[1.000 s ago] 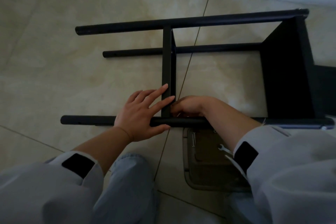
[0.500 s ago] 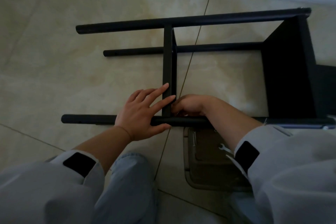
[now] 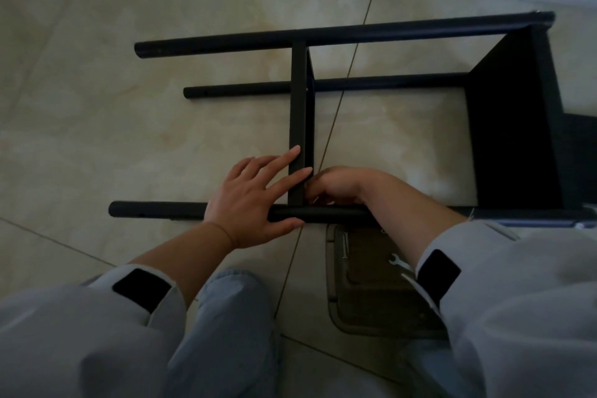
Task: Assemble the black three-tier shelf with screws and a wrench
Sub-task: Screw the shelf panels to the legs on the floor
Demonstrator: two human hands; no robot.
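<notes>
1. Seen from the head camera, the black shelf frame lies on its side on the tiled floor, filling the upper and middle picture; its long axis runs from nine o'clock to three o'clock.
2. Three poles show: a far pole at twelve o'clock, a lower pole resting nearer the floor, and a near pole just ahead of the knees. All three point their free ends toward nine o'clock.
3. Two shelf boards are counted: a middle board seen edge-on, crossing from far pole to near pole, and an end board at three o'clock.
4. The left hand lies spread flat, palm over the near pole, fingers against the middle board, pressing rather than gripping.
5. The right hand is curled at the board-pole joint; what it holds cannot be told.
6. A tray at five o'clock holds one small wrench and some screws, their number unclear.
</notes>
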